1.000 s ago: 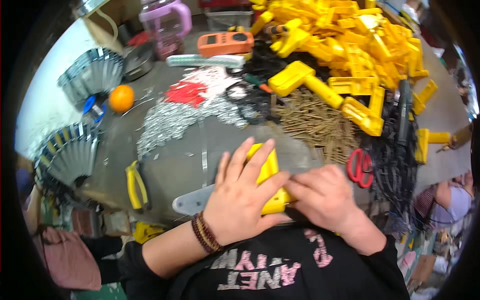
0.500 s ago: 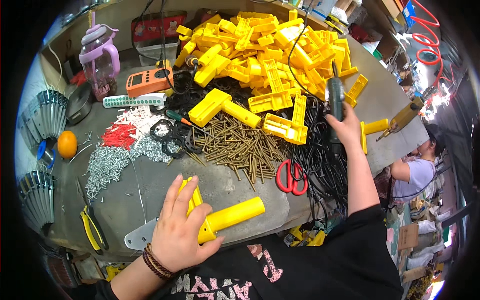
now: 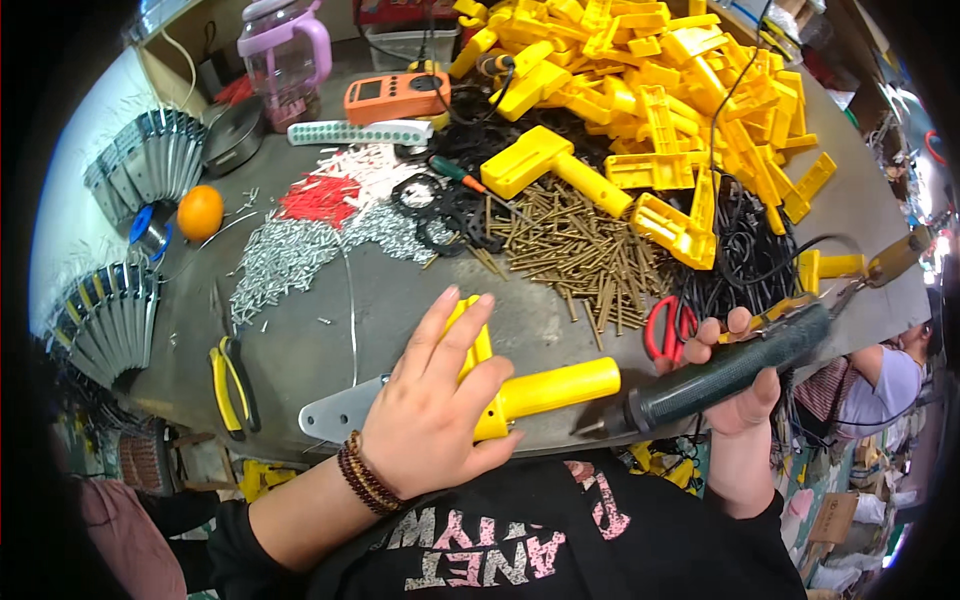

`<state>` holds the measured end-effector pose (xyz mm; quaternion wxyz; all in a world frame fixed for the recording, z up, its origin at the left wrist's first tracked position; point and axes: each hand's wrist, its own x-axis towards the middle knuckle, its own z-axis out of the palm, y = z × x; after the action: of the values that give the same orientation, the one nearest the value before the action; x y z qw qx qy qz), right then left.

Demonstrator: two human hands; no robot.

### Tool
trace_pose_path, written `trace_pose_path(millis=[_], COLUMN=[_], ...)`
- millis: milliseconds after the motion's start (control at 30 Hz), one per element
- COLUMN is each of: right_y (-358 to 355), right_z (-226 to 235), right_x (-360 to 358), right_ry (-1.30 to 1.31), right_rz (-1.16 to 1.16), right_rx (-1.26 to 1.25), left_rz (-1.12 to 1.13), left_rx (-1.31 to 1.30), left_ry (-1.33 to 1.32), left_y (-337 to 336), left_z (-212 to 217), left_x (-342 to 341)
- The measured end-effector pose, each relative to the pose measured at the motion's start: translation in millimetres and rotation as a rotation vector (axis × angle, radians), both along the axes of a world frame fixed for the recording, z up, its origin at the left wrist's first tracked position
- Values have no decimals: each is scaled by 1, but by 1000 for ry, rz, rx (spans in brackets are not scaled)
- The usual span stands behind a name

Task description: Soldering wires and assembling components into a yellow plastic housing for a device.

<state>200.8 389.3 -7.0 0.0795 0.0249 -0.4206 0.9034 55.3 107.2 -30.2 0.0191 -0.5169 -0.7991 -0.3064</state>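
My left hand [image 3: 425, 415] lies over a yellow plastic housing [image 3: 565, 388] at the table's near edge, fingers stretched across it and thumb on its near side, holding it down. A flat grey metal plate [image 3: 338, 412] with holes juts out left of that housing. In my right hand [image 3: 745, 408] is a dark green electric screwdriver [image 3: 720, 375], its fingers and thumb around the body. The tool lies tilted, with its bit [image 3: 592, 428] pointing left, near the housing's tube end but apart from it. Red-handled scissors [image 3: 668, 332] lie just beyond the screwdriver.
Yellow housings [image 3: 640, 90] are heaped at the back, with brass-coloured screws [image 3: 585, 255] before them. Silver screws [image 3: 285, 265] and red pieces [image 3: 320, 200] lie left of those. Yellow-black pliers [image 3: 232, 388] rest front left. Black cables [image 3: 740, 235] and another driver [image 3: 897, 258] are right.
My right hand has brought the electric screwdriver from beside the cables to near the housing, turning its bit leftward. My left hand stays on the housing. The whole view has shifted.
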Motion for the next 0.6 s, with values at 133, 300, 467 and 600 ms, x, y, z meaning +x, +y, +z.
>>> trace_pose_path(millis=[133,300,467,600], right_y=[-8,-34,-41,-46], right_z=[-35,-36,-31,-30], right_x=[9,4,0,-2], right_ry=[82,93,81,74], right_rz=[-76,-240,-252,-251], right_rx=[-279,-455,-357,-364], left_rz=[-9,-6,-4,-3], left_rx=[7,0,1,3], left_ry=[11,12,10,-3], left_y=[-1,-1,0,0], left_z=[-2,-3,-3,-2], left_x=[1,2,1,1])
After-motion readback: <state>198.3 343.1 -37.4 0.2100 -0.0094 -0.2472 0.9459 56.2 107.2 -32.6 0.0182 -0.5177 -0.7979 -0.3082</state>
